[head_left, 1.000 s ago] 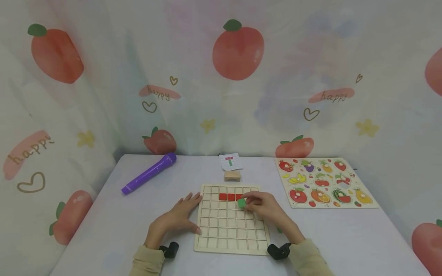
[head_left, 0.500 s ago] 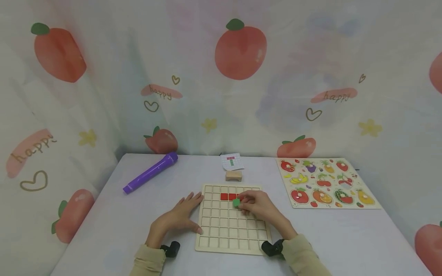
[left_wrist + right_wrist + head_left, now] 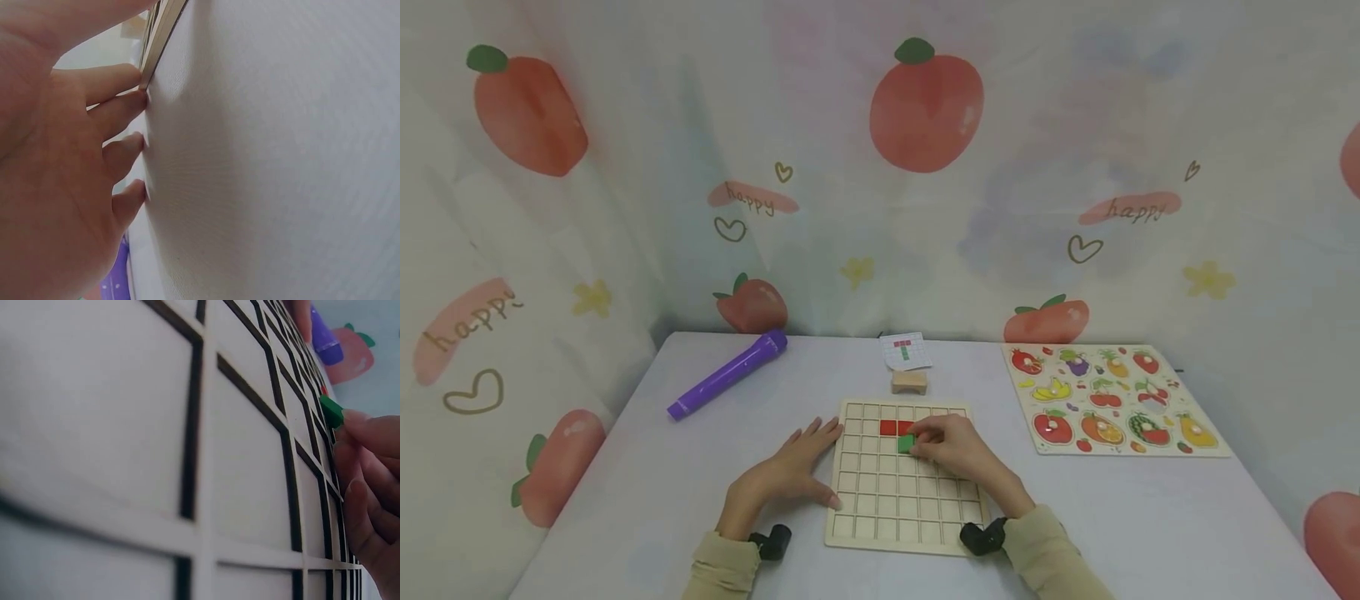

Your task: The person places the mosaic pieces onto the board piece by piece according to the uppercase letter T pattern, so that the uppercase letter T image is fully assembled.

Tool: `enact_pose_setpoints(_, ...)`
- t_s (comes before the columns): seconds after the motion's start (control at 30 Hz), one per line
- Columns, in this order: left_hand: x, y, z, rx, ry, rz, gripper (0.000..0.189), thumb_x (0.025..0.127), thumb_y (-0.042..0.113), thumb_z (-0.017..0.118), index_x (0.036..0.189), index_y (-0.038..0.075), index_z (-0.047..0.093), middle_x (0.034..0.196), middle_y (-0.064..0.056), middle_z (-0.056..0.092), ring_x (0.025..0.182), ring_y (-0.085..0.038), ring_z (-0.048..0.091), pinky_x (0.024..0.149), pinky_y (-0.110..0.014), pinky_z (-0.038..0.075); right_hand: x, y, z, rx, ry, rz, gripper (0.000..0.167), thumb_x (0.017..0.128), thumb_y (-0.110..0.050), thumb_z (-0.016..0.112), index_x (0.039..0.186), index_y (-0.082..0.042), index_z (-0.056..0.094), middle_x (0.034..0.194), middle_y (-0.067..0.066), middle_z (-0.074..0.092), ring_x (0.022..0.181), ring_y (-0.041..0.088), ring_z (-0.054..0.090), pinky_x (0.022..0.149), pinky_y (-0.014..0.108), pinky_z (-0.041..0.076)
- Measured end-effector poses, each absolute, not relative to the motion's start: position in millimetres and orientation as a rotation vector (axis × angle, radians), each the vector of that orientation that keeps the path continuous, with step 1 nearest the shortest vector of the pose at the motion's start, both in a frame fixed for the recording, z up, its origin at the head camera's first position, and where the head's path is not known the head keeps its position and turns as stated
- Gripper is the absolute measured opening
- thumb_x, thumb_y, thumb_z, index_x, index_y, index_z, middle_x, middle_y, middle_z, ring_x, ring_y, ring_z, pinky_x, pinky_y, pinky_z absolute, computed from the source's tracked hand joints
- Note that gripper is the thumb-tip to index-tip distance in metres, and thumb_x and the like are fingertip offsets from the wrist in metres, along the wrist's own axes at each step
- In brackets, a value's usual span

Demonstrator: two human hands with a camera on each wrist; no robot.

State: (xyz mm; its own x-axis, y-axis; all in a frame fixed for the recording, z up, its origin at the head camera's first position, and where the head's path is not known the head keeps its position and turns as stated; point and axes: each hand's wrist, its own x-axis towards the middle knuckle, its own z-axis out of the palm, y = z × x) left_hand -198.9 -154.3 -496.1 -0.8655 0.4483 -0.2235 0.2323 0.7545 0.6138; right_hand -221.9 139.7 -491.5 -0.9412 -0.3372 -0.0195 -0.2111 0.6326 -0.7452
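Tile (image 3: pixel 906 444) (grn) seemed light, stiff, prob. smooth, best held by opp. edges; R hand (image 3: pixel 952 447) pinched it, L hand (image 3: pixel 784 475) spread at board (image 3: pixel 887 505) edge.

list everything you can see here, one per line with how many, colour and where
table: one, white, under everything
grid board: one, pale wood, table's near middle
red tiles: two showing, red, grid board's second row from far edge
green tile: one, green, just nearer than red tiles
wooden block: one, tan, beyond grid board
pattern card: one, white with red and green, behind wooden block
microphone-shaped stick: one, purple, back left
fruit puzzle: one, multicoloured, back right
backdrop: pale, fruit-printed, behind table
wrist devices: two, black, at wrists
sleeves: two, beige, forearms
left hand: one, bare, grid board's left edge
right hand: one, bare, pinching green tile
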Motion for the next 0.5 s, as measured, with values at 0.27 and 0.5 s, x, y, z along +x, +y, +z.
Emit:
enact_pose_setpoints(0.27, -196.7, -155.5, -493.6, 0.544, 2.586, 0.856, 0.115, 0.07, 0.035, 0.093, 0.162, 0.007, 0.03, 0.172, -0.009, 0.021, 0.161, -0.034, 0.009, 0.132, -0.054, 0.005, -218.5, 136.8, -491.4, -0.485, 2.693, -1.185, 0.02, 0.088, -0.006, 0.077, 0.108, -0.002, 0.077, 0.08, -0.003, 0.067, 0.074, 0.011, 0.058, 0.066, 0.021, 0.05)
enact_pose_setpoints(0.5, -196.5, -154.9, -494.1, 0.521, 2.592, 0.848, 0.115, 0.07, 0.036, 0.093, 0.162, 0.008, 0.031, 0.172, -0.007, 0.021, 0.161, -0.033, 0.009, 0.132, -0.053, 0.005, -218.6, 136.9, -492.2, -0.501, 2.704, -1.177, 0.025, 0.088, -0.003, 0.076, 0.112, -0.004, 0.075, 0.081, -0.003, 0.065, 0.076, 0.011, 0.058, 0.069, 0.021, 0.051)
